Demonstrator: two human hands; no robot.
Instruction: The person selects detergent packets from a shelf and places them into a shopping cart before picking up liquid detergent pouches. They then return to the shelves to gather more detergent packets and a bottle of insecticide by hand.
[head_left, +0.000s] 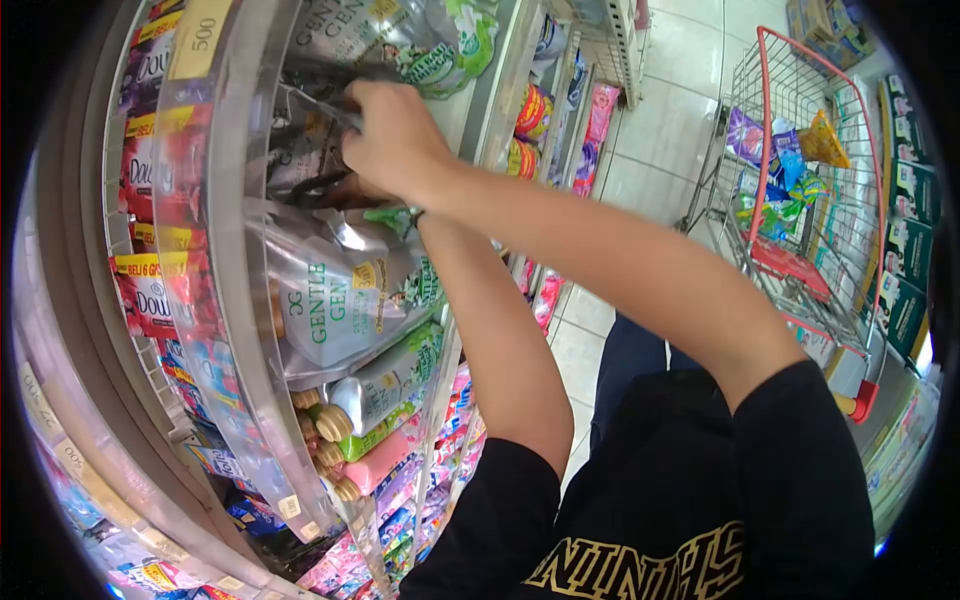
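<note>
My right hand (392, 135) reaches into the shelf with its fingers curled on the edge of a dark, shiny pouch (300, 150), whose print is blurred. Just below it, my left hand (350, 192) is mostly hidden behind the right wrist and the packs, so its fingers do not show clearly. A silver Gentle Gen detergent pouch (330, 300) stands directly under both hands. Above them is another silver Gentle Gen pouch (400, 40), with green leaf print.
Red Downy sachets (150, 170) hang left of the clear shelf edge (235, 250). Capped bottles and pouches (375, 400) lie lower on the shelf. A wire shopping cart (765, 200) with several colourful packs stands on the tiled floor (650, 150) at right.
</note>
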